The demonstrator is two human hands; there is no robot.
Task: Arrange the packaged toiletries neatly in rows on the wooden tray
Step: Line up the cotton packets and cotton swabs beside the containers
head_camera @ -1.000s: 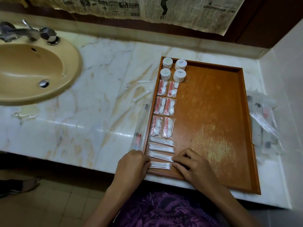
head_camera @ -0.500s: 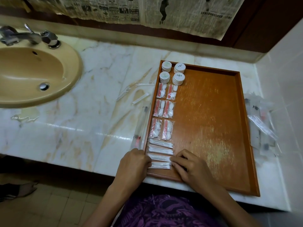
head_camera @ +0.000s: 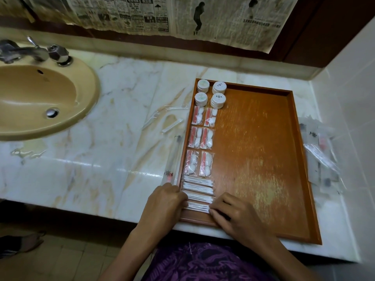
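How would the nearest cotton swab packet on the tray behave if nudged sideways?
The nearest swab packet looks thin and light, so it would probably slide easily on the smooth wooden tray. Its glossy wrapper seems slippery. Lying flat, it is unlikely to roll.

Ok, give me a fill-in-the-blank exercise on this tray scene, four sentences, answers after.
1. The round white packs stand at the tray's far ____ corner.
2. Both hands, left hand and right hand, touch the ____ cotton swab packet.
3. The wooden tray holds ____ red-and-white sachets.
4. The sink lies to the tray's ____.

Answers: left; nearest; six; left
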